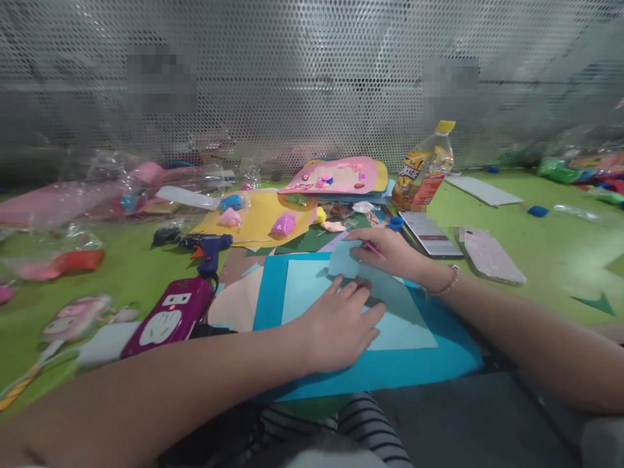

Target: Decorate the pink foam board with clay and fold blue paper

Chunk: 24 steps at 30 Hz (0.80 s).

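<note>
A light blue sheet of paper [409, 331] lies on a larger, darker blue sheet [292, 383] at the table's near edge. My left hand [341, 325] rests flat on the light sheet, fingers spread, with nothing in it. Beyond it, my right hand [385, 250] is closed on a small light blue paper piece [344, 259], which stands partly raised over the sheet. A thin pink stick [374, 250] also shows between its fingers; its exact kind is unclear. Part of the paper piece's edge is hidden by the fingers.
A purple power strip [168, 318] and a blue glue gun [209, 250] lie at left. Clay packets sit on yellow paper [253, 221]. At right are a bottle [424, 169], a phone [431, 234] and a pale phone case [492, 257]. A perforated metal screen [312, 84] stands behind.
</note>
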Available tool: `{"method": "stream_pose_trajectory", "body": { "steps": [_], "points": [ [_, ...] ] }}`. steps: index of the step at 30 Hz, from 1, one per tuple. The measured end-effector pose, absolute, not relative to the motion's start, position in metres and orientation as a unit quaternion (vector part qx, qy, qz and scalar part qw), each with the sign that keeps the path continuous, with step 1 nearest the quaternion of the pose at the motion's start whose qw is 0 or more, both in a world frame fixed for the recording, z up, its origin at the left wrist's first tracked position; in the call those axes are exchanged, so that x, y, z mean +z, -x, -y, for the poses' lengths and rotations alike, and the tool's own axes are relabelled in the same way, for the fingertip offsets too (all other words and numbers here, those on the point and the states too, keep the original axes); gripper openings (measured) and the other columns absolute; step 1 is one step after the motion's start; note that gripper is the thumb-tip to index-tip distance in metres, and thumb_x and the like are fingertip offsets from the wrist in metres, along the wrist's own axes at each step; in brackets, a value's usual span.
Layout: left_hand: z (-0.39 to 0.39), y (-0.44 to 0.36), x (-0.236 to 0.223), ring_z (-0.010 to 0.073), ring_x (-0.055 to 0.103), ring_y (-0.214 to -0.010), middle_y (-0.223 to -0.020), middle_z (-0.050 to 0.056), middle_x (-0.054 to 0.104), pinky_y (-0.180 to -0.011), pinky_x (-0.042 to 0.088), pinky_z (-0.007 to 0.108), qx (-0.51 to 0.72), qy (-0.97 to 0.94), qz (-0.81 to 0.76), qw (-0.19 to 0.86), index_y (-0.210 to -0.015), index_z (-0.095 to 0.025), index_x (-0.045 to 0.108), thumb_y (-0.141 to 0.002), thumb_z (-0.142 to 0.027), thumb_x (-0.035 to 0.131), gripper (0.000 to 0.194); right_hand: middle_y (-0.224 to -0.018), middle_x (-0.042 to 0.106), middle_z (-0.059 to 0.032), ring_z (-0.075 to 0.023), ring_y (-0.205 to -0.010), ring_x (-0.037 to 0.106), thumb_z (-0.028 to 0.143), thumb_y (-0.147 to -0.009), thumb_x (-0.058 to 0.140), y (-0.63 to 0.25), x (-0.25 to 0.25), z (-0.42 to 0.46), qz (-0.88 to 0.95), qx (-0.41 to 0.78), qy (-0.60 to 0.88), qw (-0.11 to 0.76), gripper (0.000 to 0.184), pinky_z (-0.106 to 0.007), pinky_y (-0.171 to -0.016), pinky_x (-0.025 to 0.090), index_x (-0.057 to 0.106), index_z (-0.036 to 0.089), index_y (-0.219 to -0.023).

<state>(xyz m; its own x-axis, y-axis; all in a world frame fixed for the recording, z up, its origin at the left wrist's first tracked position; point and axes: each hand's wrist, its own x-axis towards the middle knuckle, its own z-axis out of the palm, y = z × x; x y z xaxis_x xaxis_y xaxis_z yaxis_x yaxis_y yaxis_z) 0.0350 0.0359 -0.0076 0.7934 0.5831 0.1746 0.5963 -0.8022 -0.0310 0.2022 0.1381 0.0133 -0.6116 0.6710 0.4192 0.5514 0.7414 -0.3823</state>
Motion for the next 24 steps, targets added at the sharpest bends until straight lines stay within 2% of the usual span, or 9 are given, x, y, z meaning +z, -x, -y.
{"method": "stream_pose_trajectory", "body": {
  "steps": [5,9,11,16,21,24],
  "points": [
    [-0.035,-0.0356,-0.0067,0.0346,0.043,-0.122,-0.133,0.019,0.046,-0.096,0.035,0.052,-0.063,0.94,0.334,0.036,-0.126,-0.017,0.048,-0.095,-0.034,0.037,0.038,-0.088,0.069,-0.0065,-0.0165,-0.073,0.06,0.013,-0.08,0.049,-0.2047,0.0064,-0.1454,0.917,0.067,0.295,0.261,0.024,-0.027,-0.065,0.046,0.066,0.017,-0.097],
    [-0.0349,-0.0359,-0.0047,0.0365,0.04,-0.125,-0.133,0.023,0.045,-0.097,0.033,0.053,-0.046,0.93,0.364,0.038,-0.131,-0.016,0.045,-0.094,-0.04,0.036,0.045,-0.087,0.067,-0.0082,-0.0154,-0.074,0.059,0.005,-0.081,0.041,-0.2042,0.0047,-0.1467,0.939,0.089,0.234,0.237,0.032,-0.027,-0.066,0.047,0.066,0.014,-0.098],
    [-0.0352,-0.0358,-0.0042,0.0371,0.04,-0.125,-0.131,0.023,0.047,-0.097,0.033,0.054,-0.04,0.928,0.369,0.038,-0.132,-0.016,0.044,-0.094,-0.041,0.034,0.047,-0.089,0.067,-0.0095,-0.0159,-0.076,0.06,0.007,-0.083,0.042,-0.2044,0.0045,-0.1466,0.945,0.107,0.217,0.218,0.031,-0.028,-0.068,0.049,0.066,0.014,-0.102],
    [-0.0364,-0.0358,-0.0048,0.0366,0.046,-0.118,-0.124,0.022,0.053,-0.093,0.037,0.051,-0.032,0.931,0.361,0.037,-0.132,-0.015,0.046,-0.094,-0.041,0.035,0.047,-0.109,0.065,-0.0124,-0.0206,-0.1,0.06,0.028,-0.091,0.05,-0.2058,0.0084,-0.1431,0.967,0.113,0.18,0.137,0.026,-0.034,-0.085,0.05,0.068,0.016,-0.104],
    [-0.0372,-0.0346,-0.0076,0.0357,0.045,-0.12,-0.128,0.021,0.051,-0.095,0.035,0.05,-0.039,0.931,0.36,0.05,-0.131,-0.017,0.046,-0.094,-0.043,0.034,0.047,-0.111,0.064,-0.0113,-0.0204,-0.102,0.061,0.021,-0.092,0.045,-0.2064,0.0061,-0.1452,0.962,0.134,0.2,0.13,0.027,-0.034,-0.084,0.051,0.07,0.019,-0.101],
    [-0.0371,-0.0336,-0.0087,0.0356,0.044,-0.121,-0.13,0.022,0.048,-0.096,0.035,0.05,-0.047,0.931,0.355,0.062,-0.131,-0.016,0.046,-0.094,-0.043,0.034,0.047,-0.114,0.064,-0.0092,-0.0196,-0.106,0.059,0.022,-0.092,0.046,-0.2059,0.0015,-0.1478,0.956,0.154,0.207,0.14,0.026,-0.034,-0.087,0.05,0.066,0.02,-0.109]
  ]
}}
